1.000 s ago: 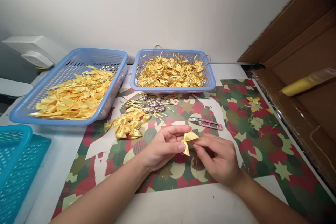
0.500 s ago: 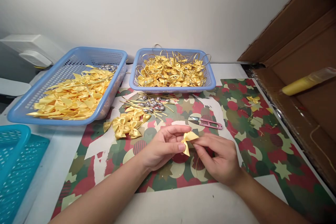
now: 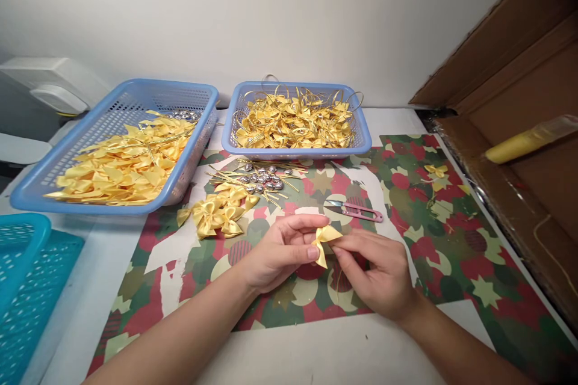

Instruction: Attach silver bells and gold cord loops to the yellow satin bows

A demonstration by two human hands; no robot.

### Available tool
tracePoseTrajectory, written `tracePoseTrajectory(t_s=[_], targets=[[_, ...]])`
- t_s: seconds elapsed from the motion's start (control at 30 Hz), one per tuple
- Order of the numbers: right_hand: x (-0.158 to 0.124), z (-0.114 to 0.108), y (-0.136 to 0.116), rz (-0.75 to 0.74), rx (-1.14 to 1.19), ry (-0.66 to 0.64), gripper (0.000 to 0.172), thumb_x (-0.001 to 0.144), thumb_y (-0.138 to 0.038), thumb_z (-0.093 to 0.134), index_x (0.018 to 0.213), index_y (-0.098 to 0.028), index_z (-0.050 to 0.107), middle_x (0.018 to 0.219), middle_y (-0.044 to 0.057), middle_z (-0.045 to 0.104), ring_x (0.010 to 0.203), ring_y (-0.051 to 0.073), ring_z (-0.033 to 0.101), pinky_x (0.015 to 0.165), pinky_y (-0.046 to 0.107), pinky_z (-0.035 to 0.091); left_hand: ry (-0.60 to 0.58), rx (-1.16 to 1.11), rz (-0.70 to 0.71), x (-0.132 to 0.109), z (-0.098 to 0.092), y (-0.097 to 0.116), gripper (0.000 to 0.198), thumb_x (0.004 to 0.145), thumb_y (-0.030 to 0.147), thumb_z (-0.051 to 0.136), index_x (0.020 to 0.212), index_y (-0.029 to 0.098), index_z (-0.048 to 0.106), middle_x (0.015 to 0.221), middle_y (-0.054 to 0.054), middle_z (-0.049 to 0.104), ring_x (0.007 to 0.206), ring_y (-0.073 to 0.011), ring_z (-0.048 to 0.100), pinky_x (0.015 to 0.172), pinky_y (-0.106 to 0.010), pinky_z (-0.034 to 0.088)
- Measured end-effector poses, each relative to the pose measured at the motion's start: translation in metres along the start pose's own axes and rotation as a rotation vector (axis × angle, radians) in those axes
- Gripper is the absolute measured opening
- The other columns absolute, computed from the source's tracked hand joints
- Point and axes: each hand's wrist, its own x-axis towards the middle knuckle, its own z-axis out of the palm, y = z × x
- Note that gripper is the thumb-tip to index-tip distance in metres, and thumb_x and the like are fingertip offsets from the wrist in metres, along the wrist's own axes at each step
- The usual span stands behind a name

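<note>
Between the thumb and fingers of my left hand is a yellow ribbon bow, its tails pointing right and down. My right hand is pinched close against the bow's right side; whatever thin thing its fingertips may grip is too small to make out. Just beyond my hands lies a pair of pink-handled thread snips. Left of them are several silver bells among short gold ties. A small heap of yellow bows sits on the patterned sheet left of my left hand.
A blue basket at the left holds many yellow bows. Another blue basket at the back holds bows with gold loops. Teal baskets stand at the left edge. Cardboard borders the right side, and a stray bow lies near it.
</note>
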Motion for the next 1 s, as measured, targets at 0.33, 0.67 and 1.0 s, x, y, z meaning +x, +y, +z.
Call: tracePoseTrajectory(t_s=[0.33, 0.67, 1.0], targets=[[0.0006, 0.0002, -0.0011, -0.007, 0.014, 0.009, 0.018, 0.082, -0.002, 0.056, 0.084, -0.014, 0.068, 0.059, 0.003, 0.065, 0.050, 0.012, 0.056, 0.048, 0.024, 0.044, -0.022, 0.014, 0.017, 0.0002, -0.0011, -0.0008, 0.034, 0.067, 0.013, 0.085, 0.097, 0.024, 0.076, 0.090, -0.001, 0.077, 0.079, -0.0099, 0.070, 0.073, -0.017, 0.053], [-0.0006, 0.0000, -0.0012, 0.001, 0.007, -0.001, 0.018, 0.082, -0.002, 0.056, 0.082, -0.015, 0.068, 0.057, 0.001, 0.061, 0.049, 0.011, 0.052, 0.047, 0.023, 0.041, 0.003, 0.025, 0.009, 0.0003, -0.0014, -0.0007, 0.033, 0.065, 0.013, 0.086, 0.095, 0.023, 0.076, 0.089, -0.001, 0.076, 0.079, -0.0109, 0.070, 0.074, -0.019, 0.053], [-0.0003, 0.0030, -0.0037, -0.027, 0.062, -0.035, 0.019, 0.083, -0.001, 0.054, 0.079, -0.016, 0.065, 0.058, 0.002, 0.062, 0.052, 0.013, 0.053, 0.051, 0.025, 0.043, -0.017, 0.019, -0.078, 0.0002, -0.0008, -0.0040, 0.035, 0.064, 0.013, 0.086, 0.097, 0.020, 0.076, 0.088, -0.003, 0.075, 0.075, -0.0118, 0.068, 0.068, -0.020, 0.050]])
